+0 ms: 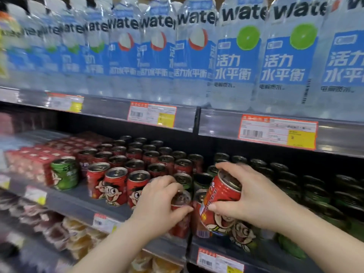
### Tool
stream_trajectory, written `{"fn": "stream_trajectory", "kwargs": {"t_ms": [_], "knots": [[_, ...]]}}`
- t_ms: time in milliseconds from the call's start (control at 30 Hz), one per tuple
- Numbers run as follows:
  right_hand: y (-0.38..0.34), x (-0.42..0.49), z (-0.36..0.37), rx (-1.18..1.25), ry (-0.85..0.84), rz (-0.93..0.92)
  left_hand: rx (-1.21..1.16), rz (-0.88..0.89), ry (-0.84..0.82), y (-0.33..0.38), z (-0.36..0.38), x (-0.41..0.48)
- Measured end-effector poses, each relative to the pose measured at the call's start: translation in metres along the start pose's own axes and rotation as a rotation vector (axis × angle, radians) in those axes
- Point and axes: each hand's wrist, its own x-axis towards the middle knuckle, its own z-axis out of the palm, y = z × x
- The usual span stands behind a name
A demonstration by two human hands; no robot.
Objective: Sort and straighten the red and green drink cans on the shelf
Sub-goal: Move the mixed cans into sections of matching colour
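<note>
Middle shelf (78, 198): can block (136, 154) at centre, rows running front to back. Lone can (65, 174) stands L of it, in front of wrapped packs (33, 162). Second can block (315, 190) fills the R side. Your L hand (159, 201) grips a front-row can (180, 223). Just R of it, your R hand (262, 200) holds a tilted can (218, 203). Water bottles (236, 56) stand on the shelf above, w/ price tags (151, 114) along its edge.

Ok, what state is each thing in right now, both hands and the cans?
left hand: grips the top of the front red can.
front red can: upright at the shelf's front.
right hand: grips the tilted red can.
tilted red can: held, with its top leaning right.
lone green can: upright, left of the red rows.
red rows: upright.
green rows: upright, on the right.
</note>
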Motion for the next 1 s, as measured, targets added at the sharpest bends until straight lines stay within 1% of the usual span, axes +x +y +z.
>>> {"fn": "stream_trajectory", "kwargs": {"t_ms": [67, 167, 333, 433, 567, 667, 733, 867, 933, 1000], "knots": [[-0.014, 0.014, 0.011, 0.029, 0.006, -0.056, -0.007, -0.058, 0.055, -0.011, -0.013, -0.007], [-0.041, 0.033, 0.030, 0.088, -0.014, -0.103, 0.037, -0.143, 0.075, -0.043, -0.033, -0.018], [-0.099, 0.072, 0.064, 0.156, -0.021, -0.210, 0.077, -0.312, 0.149, -0.134, -0.066, -0.028], [-0.143, 0.107, 0.091, 0.146, -0.021, -0.272, 0.126, -0.423, 0.152, -0.195, -0.090, -0.029], [-0.198, 0.161, 0.141, 0.092, -0.018, -0.318, 0.191, -0.501, 0.068, -0.266, -0.114, -0.029], [-0.225, 0.197, 0.178, 0.049, -0.009, -0.296, 0.180, -0.450, -0.007, -0.301, -0.121, -0.024], [-0.233, 0.218, 0.197, 0.000, -0.016, -0.264, 0.191, -0.401, -0.097, -0.312, -0.124, -0.017], [-0.240, 0.245, 0.222, -0.132, -0.119, -0.153, 0.214, -0.282, -0.278, -0.331, -0.119, -0.005], [-0.244, 0.251, 0.231, -0.255, -0.196, -0.142, 0.201, -0.252, -0.315, -0.336, -0.114, -0.003], [-0.248, 0.254, 0.237, -0.329, -0.262, -0.120, 0.152, -0.246, -0.291, -0.342, -0.109, -0.005]]}}
